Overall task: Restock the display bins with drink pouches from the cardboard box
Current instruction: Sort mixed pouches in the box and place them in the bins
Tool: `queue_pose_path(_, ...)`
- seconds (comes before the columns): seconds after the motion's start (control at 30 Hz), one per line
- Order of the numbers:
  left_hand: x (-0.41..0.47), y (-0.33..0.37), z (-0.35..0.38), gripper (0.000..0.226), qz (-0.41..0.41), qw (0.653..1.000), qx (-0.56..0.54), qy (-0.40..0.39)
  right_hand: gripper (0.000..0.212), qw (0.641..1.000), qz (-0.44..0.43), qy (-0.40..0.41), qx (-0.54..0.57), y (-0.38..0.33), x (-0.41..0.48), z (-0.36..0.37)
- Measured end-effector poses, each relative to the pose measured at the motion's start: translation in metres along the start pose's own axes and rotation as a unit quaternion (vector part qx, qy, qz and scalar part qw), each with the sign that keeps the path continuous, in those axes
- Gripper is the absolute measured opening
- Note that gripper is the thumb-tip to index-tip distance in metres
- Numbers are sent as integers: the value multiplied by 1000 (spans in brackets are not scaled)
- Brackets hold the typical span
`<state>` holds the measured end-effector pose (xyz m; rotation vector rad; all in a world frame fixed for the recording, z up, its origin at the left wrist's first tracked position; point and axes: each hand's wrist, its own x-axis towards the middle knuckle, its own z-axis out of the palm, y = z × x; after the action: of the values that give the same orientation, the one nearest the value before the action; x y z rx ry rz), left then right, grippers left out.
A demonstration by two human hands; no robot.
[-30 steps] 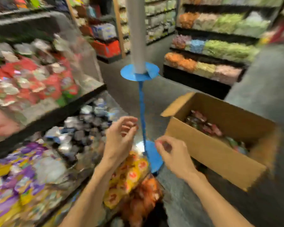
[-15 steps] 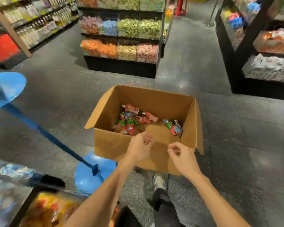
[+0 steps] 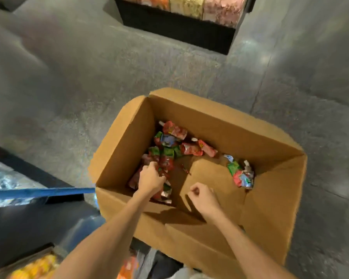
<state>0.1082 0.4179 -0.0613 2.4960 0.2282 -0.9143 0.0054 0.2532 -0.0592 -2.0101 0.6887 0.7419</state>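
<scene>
So, the box (image 3: 127, 137) sits open on the floor just beside the shelf (image 3: 28, 224), probably so both arms can drop straight in. The left hand (image 3: 150, 178) is curled into the pouches (image 3: 169, 146) heaped at the box's left, bunching a few. The right hand (image 3: 201, 198) hovers over bare cardboard, fingers curled on nothing. A smaller clump (image 3: 241, 174) lies apart, further right.

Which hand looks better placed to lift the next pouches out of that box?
The left hand: its fingers curl into the big pile of drink pouches in the cardboard box. The right hand hovers curled over bare cardboard, holding nothing.
</scene>
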Motion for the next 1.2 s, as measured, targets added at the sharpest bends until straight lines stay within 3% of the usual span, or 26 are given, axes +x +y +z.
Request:
queue_pose_path(0.1,45,-3,-9,60,9,998,62,-33,19,998,47,-39,15,-13,44,15)
queue_pose_path(0.23,90,-4,-10,48,-35,979,101,-176,25,986,107,-60,113,-29,105,38)
queue_pose_path(0.3,108,3,-12,48,-23,965,162,-205,36,978,133,-70,146,-34,132,51)
queue_pose_path(0.37,137,2,-8,75,-80,978,53,-184,50,973,146,-67,168,-40,157,62)
queue_pose_path(0.4,154,2,-6,99,-54,983,33,-171,60,970,161,-58,175,-43,167,67)
queue_pose_path(0.43,166,6,-6,108,-29,987,13,-156,71,965,179,-52,185,-47,175,70)
queue_pose_path(0.5,183,11,3,80,-47,989,-76,-117,86,954,223,-59,191,-53,187,74)
queue_pose_path(0.53,189,12,9,62,-63,988,-113,-87,86,953,236,-57,183,-52,194,77)
queue_pose_path(0.6,193,14,20,50,-68,985,-150,-46,78,952,248,-47,171,-51,202,80)
queue_pose_path(0.77,189,12,29,56,-74,984,-160,0,56,945,284,-37,156,-48,215,86)
queue_pose_path(0.87,187,7,29,59,-51,987,-155,10,61,941,279,-29,187,-42,218,86)
queue_pose_path(1.03,200,13,36,86,-69,982,-172,-45,89,900,300,-60,311,-23,203,85)
queue_pose_path(1.2,194,10,41,65,-16,993,7,-116,73,869,313,-57,380,-10,202,80)
